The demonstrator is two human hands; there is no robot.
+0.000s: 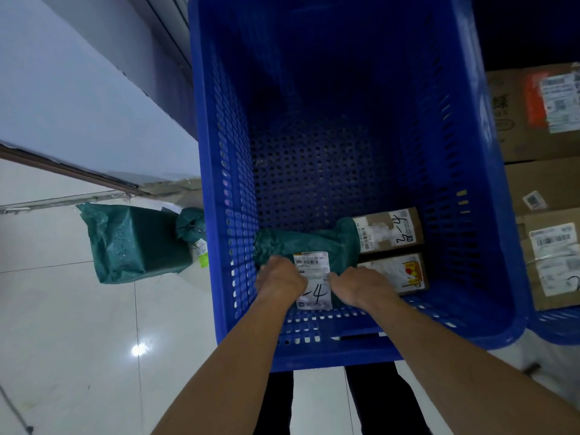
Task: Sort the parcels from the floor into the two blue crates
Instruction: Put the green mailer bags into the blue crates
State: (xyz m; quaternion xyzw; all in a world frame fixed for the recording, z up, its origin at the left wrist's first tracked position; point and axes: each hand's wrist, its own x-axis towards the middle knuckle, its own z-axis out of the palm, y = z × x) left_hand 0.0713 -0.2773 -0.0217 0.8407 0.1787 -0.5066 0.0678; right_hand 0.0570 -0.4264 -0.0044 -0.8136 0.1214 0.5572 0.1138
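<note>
The left hand (pixel 279 282) and right hand (pixel 361 287) grip a green mailer (pixel 307 241) inside the blue crate (pixel 205 183), beside two boxes (pixel 389 230). On floor: green parcels (pixel 135 243) unsorted.

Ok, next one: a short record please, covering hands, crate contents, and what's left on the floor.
hands: left hand and right hand both grip the green parcel
place: low inside the near crate, label up
also inside: two small boxes, right of it
floor: a big green bag, left of the crate
second crate: at right, holding cartons
</note>
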